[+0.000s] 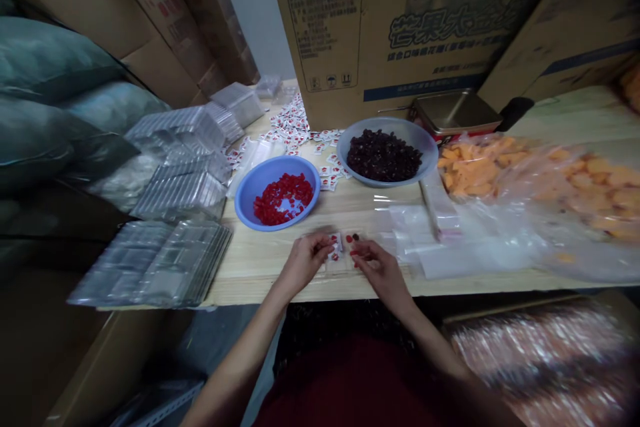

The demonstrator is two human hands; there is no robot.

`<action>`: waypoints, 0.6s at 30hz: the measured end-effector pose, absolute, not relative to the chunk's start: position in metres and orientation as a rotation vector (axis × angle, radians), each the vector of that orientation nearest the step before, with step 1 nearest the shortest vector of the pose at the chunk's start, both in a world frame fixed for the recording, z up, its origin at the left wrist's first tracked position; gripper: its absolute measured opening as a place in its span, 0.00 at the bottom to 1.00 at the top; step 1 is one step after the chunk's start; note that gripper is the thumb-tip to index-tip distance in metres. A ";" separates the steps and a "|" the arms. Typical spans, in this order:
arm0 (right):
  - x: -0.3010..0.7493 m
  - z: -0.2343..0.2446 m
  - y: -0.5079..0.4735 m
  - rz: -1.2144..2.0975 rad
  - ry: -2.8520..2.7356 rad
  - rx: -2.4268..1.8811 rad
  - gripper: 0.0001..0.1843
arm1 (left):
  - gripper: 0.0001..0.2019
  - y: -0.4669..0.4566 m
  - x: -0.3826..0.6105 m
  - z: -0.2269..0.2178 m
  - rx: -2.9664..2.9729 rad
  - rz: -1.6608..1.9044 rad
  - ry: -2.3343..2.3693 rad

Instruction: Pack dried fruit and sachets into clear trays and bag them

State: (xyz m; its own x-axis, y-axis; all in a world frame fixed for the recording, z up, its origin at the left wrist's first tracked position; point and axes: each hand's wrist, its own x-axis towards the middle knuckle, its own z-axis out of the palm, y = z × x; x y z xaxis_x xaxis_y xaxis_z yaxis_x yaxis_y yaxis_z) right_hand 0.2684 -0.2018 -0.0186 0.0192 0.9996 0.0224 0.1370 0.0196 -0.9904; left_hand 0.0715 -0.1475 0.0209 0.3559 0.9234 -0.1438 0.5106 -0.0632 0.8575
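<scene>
At the table's front edge a clear plastic tray (344, 268) lies between my hands, with small white-and-red packets (336, 248) in its left part. Small red pieces and a dark piece (355, 237) sit in its right part. My left hand (306, 259) is closed in a pinch beside the packets; what its fingertips hold is too small to make out. Over the right part, my right hand (380, 269) pinches a small red piece (354, 253). Just behind stands a blue bowl (243, 208) of red pieces (283, 199). A pale bowl (350, 173) of dark dried pieces (384, 155) is farther right.
Clear plastic trays (165, 260) are stacked along the left. Loose packets (293, 123) spread behind the bowls. A large carton (330, 33) and a scale (457, 110) stand at the back. On the right lie bags of orange pieces (475, 170) and clear plastic bags (465, 250).
</scene>
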 end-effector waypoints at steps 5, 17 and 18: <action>0.261 -0.029 -0.230 0.779 -1.765 -1.289 0.08 | 0.07 -0.158 0.069 0.013 1.971 0.329 1.325; 0.313 -0.009 -0.258 0.449 -1.622 -1.465 0.11 | 0.11 -0.174 0.085 -0.008 2.586 0.386 1.424; 0.322 -0.009 -0.262 0.437 -1.596 -1.493 0.11 | 0.11 -0.178 0.085 -0.007 2.575 0.393 1.422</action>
